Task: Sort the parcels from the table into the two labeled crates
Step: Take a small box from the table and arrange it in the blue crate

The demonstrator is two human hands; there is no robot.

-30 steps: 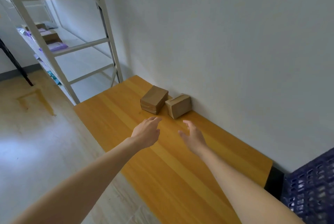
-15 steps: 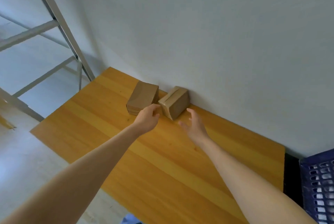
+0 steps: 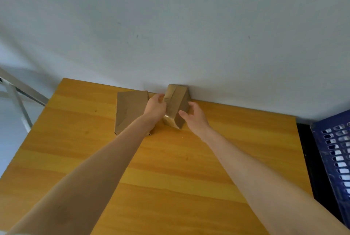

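Now the parcel [image 3: 176,102] sits between left hand [image 3: 155,107], gripping it, and loose-fingered right hand [image 3: 196,119].

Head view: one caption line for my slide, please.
Left hand and right hand flank a taped parcel at the wall; a second parcel lies beside it.

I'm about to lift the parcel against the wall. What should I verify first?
1. Left hand on the taped parcel: touches its left side, ok.
2. Right hand contact: fingers spread at its right face, touching cannot tell.
3. Firm two-handed grip: cannot tell.
4. Second parcel out of the way: lies to the left, the left hand between the two, ok.
5. Blue crate located: at the table's right end, ok.
6. Crate label and parcel marking: cannot tell.
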